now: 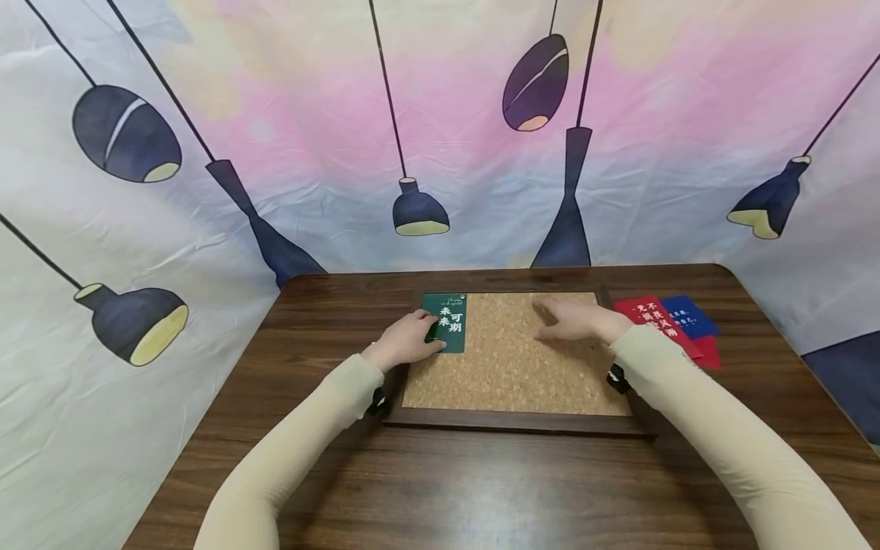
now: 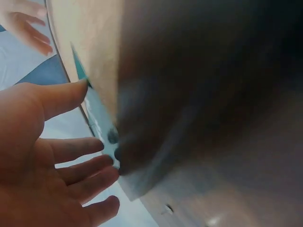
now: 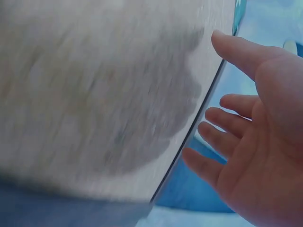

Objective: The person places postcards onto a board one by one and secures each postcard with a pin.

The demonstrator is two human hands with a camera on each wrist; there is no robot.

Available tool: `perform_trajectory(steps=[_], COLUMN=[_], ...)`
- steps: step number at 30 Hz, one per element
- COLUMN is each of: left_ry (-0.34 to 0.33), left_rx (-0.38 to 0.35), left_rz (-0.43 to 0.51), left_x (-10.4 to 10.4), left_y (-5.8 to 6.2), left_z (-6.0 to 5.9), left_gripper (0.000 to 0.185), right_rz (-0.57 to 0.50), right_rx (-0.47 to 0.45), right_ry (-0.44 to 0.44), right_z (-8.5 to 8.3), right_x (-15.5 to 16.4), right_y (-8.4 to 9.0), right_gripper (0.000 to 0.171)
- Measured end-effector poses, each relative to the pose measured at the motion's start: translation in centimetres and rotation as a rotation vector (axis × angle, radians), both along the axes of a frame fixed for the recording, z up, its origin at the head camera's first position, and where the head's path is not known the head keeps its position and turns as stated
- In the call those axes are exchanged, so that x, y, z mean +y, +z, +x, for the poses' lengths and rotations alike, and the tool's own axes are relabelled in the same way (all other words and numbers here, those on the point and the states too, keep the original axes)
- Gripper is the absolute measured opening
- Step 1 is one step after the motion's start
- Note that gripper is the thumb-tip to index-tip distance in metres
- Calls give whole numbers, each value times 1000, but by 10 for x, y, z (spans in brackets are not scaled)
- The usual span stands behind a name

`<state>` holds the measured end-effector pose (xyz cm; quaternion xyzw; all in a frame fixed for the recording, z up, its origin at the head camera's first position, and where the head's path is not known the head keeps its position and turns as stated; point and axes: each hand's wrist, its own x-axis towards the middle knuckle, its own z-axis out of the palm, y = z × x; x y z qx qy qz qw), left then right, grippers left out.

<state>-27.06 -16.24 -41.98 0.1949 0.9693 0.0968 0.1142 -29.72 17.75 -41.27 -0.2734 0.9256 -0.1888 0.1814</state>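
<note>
A cork board in a dark wooden frame lies on the table, with a green card bearing white characters at its upper left. A small round pin head shows at the card's top right corner. My left hand touches the card's left side with spread, relaxed fingers; the thumb is at its lower edge. Over the upper right of the cork hovers my right hand, its fingers loosely extended and nothing between them.
Right of the board, a red card overlaps a blue card, and another red card peeks out below. A cloth backdrop printed with lamps hangs behind the far edge of the wooden table.
</note>
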Motion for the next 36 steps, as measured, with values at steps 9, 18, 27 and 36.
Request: perform_trajectory(steps=[9, 18, 27, 36], left_ry=[38, 56, 53, 75], left_rx=[-12, -11, -3, 5], left_rz=[27, 70, 76, 83], left_x=[-15, -17, -24, -30], left_y=[-8, -8, -13, -12], left_z=[14, 20, 19, 18], left_gripper=[75, 74, 71, 70], right_rz=[-5, 23, 68, 53], right_rx=[118, 125, 90, 35], right_ry=[-90, -217, -225, -239], right_z=[5, 17, 25, 16], right_x=[65, 127, 171, 172], right_y=[10, 11, 7, -5], right_gripper=[79, 84, 90, 101])
